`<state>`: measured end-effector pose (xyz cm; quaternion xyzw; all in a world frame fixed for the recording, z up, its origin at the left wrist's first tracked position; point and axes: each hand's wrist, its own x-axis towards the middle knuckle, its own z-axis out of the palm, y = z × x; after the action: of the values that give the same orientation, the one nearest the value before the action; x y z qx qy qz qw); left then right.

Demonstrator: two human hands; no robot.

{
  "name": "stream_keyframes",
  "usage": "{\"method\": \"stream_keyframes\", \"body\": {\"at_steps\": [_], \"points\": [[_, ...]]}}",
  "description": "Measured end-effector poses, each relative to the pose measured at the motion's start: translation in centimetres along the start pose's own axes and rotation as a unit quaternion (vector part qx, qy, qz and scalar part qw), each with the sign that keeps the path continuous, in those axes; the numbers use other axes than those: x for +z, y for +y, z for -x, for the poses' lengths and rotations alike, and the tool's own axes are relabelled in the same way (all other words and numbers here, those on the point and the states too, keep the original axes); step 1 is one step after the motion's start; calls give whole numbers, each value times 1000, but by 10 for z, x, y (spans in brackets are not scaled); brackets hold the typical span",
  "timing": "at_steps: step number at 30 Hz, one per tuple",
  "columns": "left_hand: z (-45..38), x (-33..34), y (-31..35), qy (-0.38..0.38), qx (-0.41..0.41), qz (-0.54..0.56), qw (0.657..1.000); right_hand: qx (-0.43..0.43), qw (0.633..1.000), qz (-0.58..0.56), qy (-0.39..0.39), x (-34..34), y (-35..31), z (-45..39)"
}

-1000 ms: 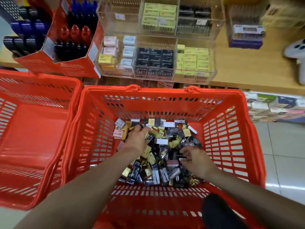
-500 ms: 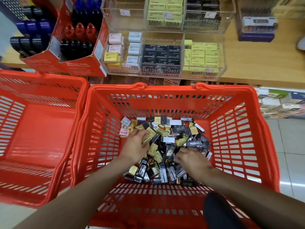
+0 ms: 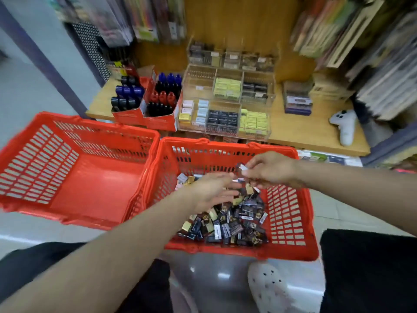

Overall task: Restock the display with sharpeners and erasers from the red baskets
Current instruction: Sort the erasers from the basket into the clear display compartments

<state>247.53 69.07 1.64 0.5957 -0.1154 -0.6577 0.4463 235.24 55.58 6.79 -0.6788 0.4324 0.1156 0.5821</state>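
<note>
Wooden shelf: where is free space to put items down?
Bare wood lies on the wooden shelf between the clear display and the white toy. The left red basket shows a bare floor. The right basket is crowded.

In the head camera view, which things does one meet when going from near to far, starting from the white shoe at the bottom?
White shoe → red basket with small packets → right hand pinching a small packet above the basket → clear display case on the wooden shelf → hanging stationery at the back.
</note>
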Motion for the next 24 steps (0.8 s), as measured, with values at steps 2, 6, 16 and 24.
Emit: {"method": "stream_keyframes", "body": {"at_steps": [2, 6, 16, 24], "points": [[27, 9, 10, 17, 25, 27, 999, 2, 995, -93, 26, 17, -13, 25], [57, 7, 19, 53, 59, -2, 997, 1, 968, -250, 31, 52, -13, 48], [16, 24, 6, 59, 25, 12, 998, 32, 909, -406, 85, 57, 36, 34], [-23, -10, -6, 138, -53, 30, 989, 125, 947, -261, 140, 63, 112, -4]]}}
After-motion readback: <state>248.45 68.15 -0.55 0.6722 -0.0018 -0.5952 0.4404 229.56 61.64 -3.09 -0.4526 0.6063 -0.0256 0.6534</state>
